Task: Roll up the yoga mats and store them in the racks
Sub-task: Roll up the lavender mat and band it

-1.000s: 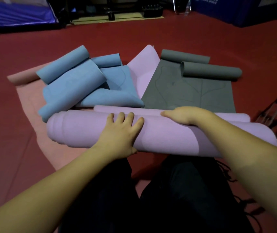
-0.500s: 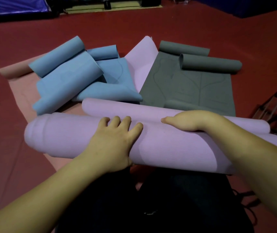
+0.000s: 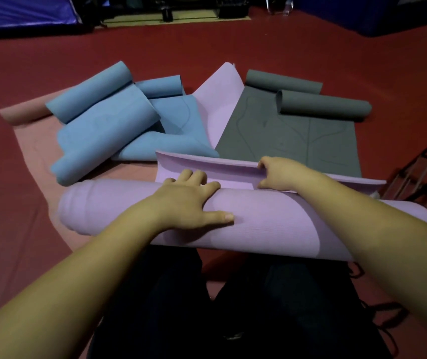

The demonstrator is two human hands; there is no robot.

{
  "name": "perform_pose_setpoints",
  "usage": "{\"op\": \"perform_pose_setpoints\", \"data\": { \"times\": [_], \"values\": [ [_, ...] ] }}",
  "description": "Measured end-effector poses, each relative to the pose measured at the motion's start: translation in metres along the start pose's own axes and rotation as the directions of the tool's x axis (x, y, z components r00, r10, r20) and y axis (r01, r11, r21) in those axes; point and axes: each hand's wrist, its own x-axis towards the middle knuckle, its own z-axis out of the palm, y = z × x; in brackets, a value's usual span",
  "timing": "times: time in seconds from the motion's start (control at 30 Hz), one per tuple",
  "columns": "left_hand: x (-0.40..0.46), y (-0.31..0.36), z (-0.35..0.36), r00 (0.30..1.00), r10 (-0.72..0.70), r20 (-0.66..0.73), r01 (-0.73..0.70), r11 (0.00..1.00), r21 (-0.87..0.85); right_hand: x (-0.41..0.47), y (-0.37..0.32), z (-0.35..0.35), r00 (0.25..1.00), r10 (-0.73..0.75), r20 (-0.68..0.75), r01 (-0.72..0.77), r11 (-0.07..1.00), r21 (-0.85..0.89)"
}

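A thick lilac yoga mat roll [image 3: 272, 226] lies across my knees on the red floor. My left hand [image 3: 189, 200] presses flat on top of the roll, fingers spread. My right hand [image 3: 277, 174] pinches the mat's loose end flap [image 3: 207, 164], which stands lifted just behind the roll. Beyond it lie blue mats [image 3: 108, 120], partly curled, a grey mat [image 3: 298, 133] spread flat with rolled ends, and another lilac mat [image 3: 220, 104] between them. A pink mat [image 3: 33, 141] lies underneath at the left.
A black wire rack [image 3: 425, 172] stands at the right edge. Blue padded gym equipment [image 3: 20, 14] and dark gear line the far wall. Bare red floor [image 3: 233, 42] stretches behind the mats. My dark trouser legs [image 3: 233, 307] fill the foreground.
The loose end of the lilac mat, earlier curled against the roll, is now lifted and gripped by my right hand. My left hand shifted up onto the top of the roll.
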Motion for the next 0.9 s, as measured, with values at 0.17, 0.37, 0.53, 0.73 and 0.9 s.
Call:
{"op": "perform_pose_setpoints", "data": {
  "times": [0.17, 0.37, 0.53, 0.73, 0.9],
  "values": [
    [0.006, 0.001, 0.007, 0.987, 0.013, -0.157, 0.005, 0.993, 0.117, 0.025, 0.010, 0.006, 0.993, 0.063, -0.098, -0.075, 0.991, -0.114],
    [0.019, 0.000, 0.011, 0.950, -0.072, -0.303, 0.043, 0.994, -0.102, 0.039, 0.011, -0.006, 0.947, -0.030, -0.320, -0.029, 0.984, -0.177],
    [0.035, 0.003, 0.029, 0.902, -0.117, -0.414, 0.100, 0.993, -0.064, 0.030, 0.022, -0.016, 0.949, 0.061, -0.309, -0.062, 0.998, 0.006],
    [0.046, -0.006, 0.036, 0.900, -0.099, -0.424, 0.151, 0.984, 0.090, 0.016, 0.028, -0.028, 0.953, 0.044, -0.298, -0.040, 0.999, 0.020],
    [0.054, -0.015, 0.035, 0.881, -0.092, -0.464, 0.119, 0.992, 0.029, -0.004, 0.032, -0.019, 0.961, 0.000, -0.278, 0.012, 0.999, 0.041]
  ]
}}
